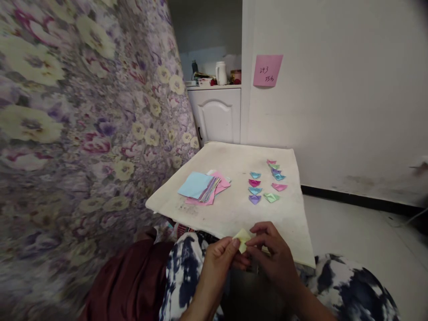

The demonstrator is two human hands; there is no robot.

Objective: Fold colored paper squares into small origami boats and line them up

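Note:
A small piece of folded yellow paper (243,236) is held between my two hands over the near edge of the table. My left hand (220,256) pinches its left side, with the thumb on top. On the other side, the fingers of my right hand (269,247) close on the paper's right edge. Its lower part is partly hidden by my fingers. Beyond my hands, to the right, several small folded paper boats stand in two columns, among them a green one (271,197) and a purple one (254,199).
A stack of coloured paper sheets (195,185) lies on the left of the cream-covered table (230,214). A floral curtain (100,133) hangs along the left. Behind are a white cabinet (220,116) with a white jug (221,73) and a wall with a pink note (268,70).

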